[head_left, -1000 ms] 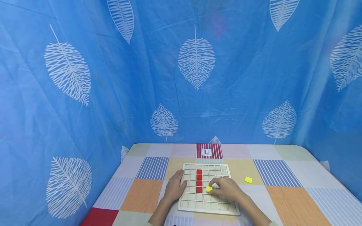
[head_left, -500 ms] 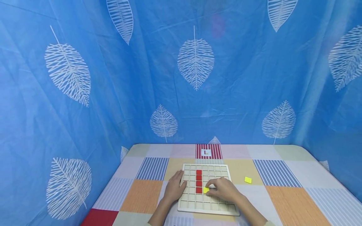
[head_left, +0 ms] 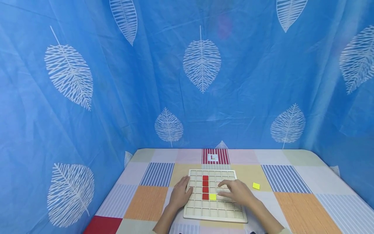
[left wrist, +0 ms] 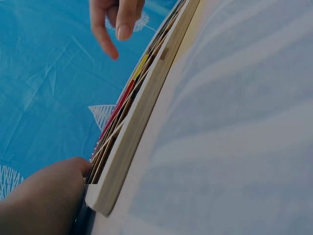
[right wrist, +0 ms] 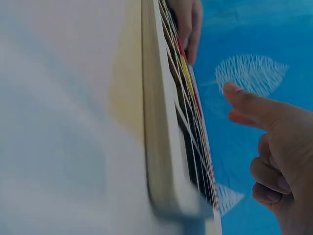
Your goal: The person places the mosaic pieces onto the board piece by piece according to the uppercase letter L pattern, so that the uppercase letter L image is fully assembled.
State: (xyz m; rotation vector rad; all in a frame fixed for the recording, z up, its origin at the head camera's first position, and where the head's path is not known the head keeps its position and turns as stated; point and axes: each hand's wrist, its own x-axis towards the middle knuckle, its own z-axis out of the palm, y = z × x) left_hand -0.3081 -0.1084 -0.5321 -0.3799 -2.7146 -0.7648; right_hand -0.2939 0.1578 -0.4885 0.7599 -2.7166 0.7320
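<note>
A cream grid board [head_left: 201,218] lies on the cloth, with several red tiles [head_left: 205,183] lined up in one column of its cells. Directly right of the lowest red tile sits a yellow tile [head_left: 212,197]. My left hand [head_left: 180,194] rests on the board's left edge, its thumb reaching over the frame. Over the board's right half is my right hand [head_left: 237,192], thumb and index finger spread apart and holding nothing; its other fingers [right wrist: 268,180] are curled in the right wrist view. A second yellow tile [head_left: 256,186] lies on the cloth right of the board.
Beyond the board, a small card with a grid pattern [head_left: 213,157] lies on a red-striped patch of the patchwork tablecloth [head_left: 306,208]. Blue leaf-print curtains [head_left: 233,113] enclose the table at the back and both sides.
The right hand slid the yellow tile left to beside the lowest red tile, then let go and moved away to the right. The left hand stays on the board's edge.
</note>
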